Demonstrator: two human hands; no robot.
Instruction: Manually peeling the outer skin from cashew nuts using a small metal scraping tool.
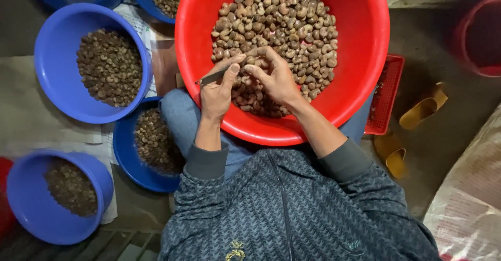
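A big red basin (360, 57) rests on my lap, holding a heap of brown cashew nuts (282, 26). My left hand (216, 91) is at the basin's near rim and grips a small metal blade (211, 77) between thumb and fingers. Beside it, my right hand (274, 75) pinches a single nut (249, 61) at its fingertips, right next to the blade's end. Both hands hover over the near part of the nut heap.
Several blue bowls of darker nut pieces stand to my left: one large (52, 68), one by my knee (122, 151), one at the lower left (31, 203). A red crate (389, 91), yellow sandals (422, 109) and a white sack (469, 203) lie to the right.
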